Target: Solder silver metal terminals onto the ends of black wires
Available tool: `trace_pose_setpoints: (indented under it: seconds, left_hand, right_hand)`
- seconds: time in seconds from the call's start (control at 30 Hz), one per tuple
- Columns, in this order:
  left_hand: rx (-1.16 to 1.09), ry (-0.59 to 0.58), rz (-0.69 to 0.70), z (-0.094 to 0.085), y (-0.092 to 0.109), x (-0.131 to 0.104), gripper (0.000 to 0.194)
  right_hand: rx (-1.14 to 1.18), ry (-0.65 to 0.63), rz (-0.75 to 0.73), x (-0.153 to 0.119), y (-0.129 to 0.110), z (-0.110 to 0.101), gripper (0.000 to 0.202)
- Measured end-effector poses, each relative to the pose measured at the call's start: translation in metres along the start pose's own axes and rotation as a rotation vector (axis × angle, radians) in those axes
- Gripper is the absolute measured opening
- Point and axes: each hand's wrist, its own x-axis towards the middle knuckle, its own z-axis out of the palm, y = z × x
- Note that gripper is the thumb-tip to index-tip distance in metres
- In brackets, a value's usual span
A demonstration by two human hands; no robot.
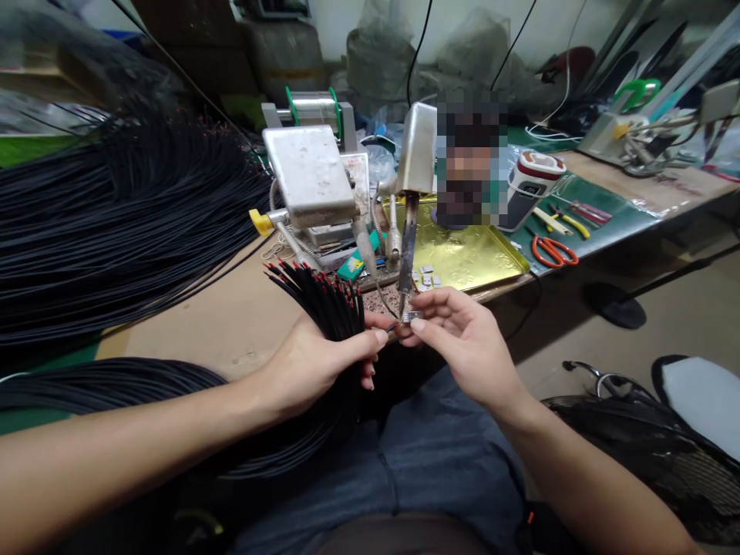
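Observation:
My left hand grips a thick bundle of black cables with red-tipped ends, and its thumb and forefinger pinch one wire end toward the centre. My right hand holds a small metal connector between fingertips, right under the tip of a fixed soldering iron. The wire end and connector meet at the iron tip. Both hands hover over my lap at the bench edge.
A large pile of black cables covers the left bench. A metal soldering fixture with a solder spool stands behind. A gold tray holds small metal parts. Orange scissors and pliers lie right. A fan sits below.

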Motion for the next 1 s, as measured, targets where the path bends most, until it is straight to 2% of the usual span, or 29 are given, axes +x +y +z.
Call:
trace_pose_setpoints:
  seconds: [0.23, 0.37, 0.73, 1.0]
  left_hand:
    - [0.017, 0.046, -0.034, 0.0008, 0.002, 0.0, 0.035]
    - [0.021, 0.049, -0.039, 0.0009, 0.0013, -0.0002, 0.035]
    - [-0.01, 0.03, -0.007, 0.003, 0.0025, 0.0005, 0.033]
    - [-0.051, 0.036, -0.002, 0.0028, 0.0023, 0.0009, 0.033]
  right_hand:
    - [0.085, 0.013, 0.019, 0.002, 0.0109, 0.0022, 0.025]
    - [0.101, 0.013, -0.025, 0.0017, 0.0105, 0.0032, 0.023]
    - [0.11, -0.015, -0.033, 0.0, 0.0099, 0.004, 0.022]
    - [0.133, -0.007, -0.03, -0.0005, 0.0115, 0.0049, 0.029]
